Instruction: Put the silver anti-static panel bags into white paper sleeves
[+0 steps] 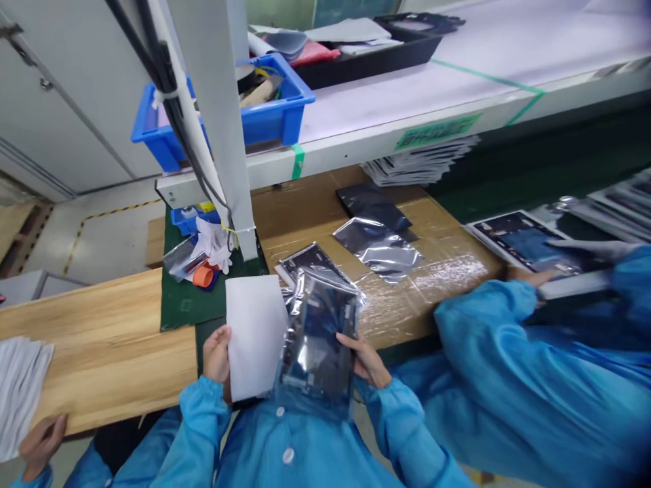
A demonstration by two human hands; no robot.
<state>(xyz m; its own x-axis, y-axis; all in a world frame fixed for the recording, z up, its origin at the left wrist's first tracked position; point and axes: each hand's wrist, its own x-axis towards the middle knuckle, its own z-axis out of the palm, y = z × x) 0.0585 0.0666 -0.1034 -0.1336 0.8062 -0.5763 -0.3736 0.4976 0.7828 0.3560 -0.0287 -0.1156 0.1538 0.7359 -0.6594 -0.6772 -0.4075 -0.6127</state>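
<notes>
My left hand (216,354) is closed on the lower left edge of a white sheet (254,332), held upright in front of my chest. My right hand (367,359) grips the right side of a shiny see-through bag (318,325) with a dark flat panel inside. Sheet and bag touch side by side, the sheet's right edge at the bag's mouth. Both hands hover over the near edge of a cardboard box wrapped in film (437,271).
Two more bags (379,247) lie on the box. A grey post (224,129) rises ahead, with a blue bin (274,118) on the shelf. A co-worker's sleeve (508,352) and hand are at right; another person's hand (41,440) holds white sheets at lower left.
</notes>
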